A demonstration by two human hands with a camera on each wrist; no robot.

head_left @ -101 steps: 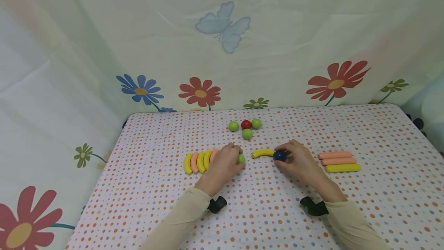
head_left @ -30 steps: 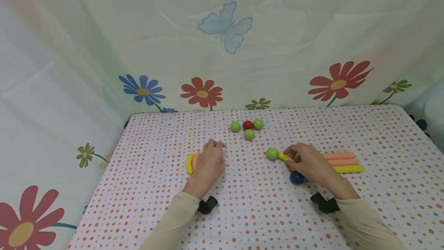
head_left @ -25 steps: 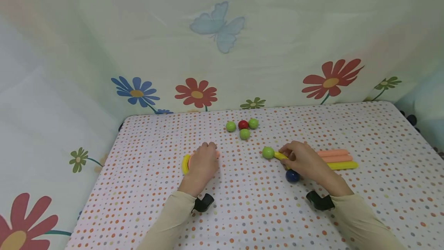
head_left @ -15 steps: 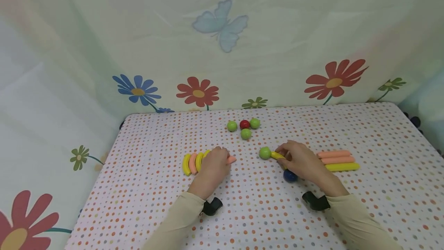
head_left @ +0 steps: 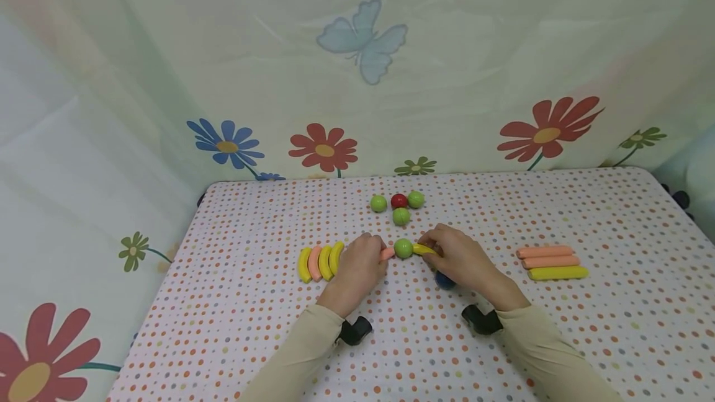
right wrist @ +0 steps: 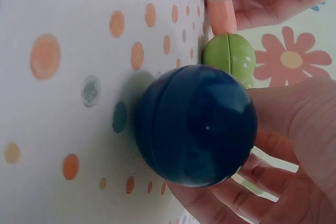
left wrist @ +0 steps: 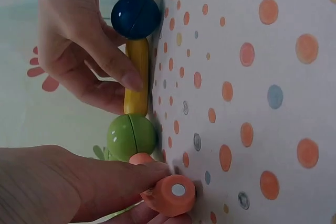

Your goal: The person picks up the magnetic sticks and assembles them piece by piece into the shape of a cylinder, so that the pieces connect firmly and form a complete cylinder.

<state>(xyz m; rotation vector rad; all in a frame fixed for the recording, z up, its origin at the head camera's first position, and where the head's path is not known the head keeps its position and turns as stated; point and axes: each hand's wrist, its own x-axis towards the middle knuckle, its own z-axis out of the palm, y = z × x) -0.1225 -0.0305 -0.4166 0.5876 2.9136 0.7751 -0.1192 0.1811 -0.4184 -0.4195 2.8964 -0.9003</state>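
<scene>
Your table (head_left: 413, 358) wears a white cloth (head_left: 246, 222) printed with coloured dots, and near the middle of its far edge you have three green balls (head_left: 378, 203) and a red ball (head_left: 399, 201). Four curved sticks (head_left: 315, 263) lie side by side on the table's left half and three straight sticks (head_left: 553, 262) on its right half; you can't tell whether the chain of balls and sticks (head_left: 403, 248) between them touches the cloth.
</scene>
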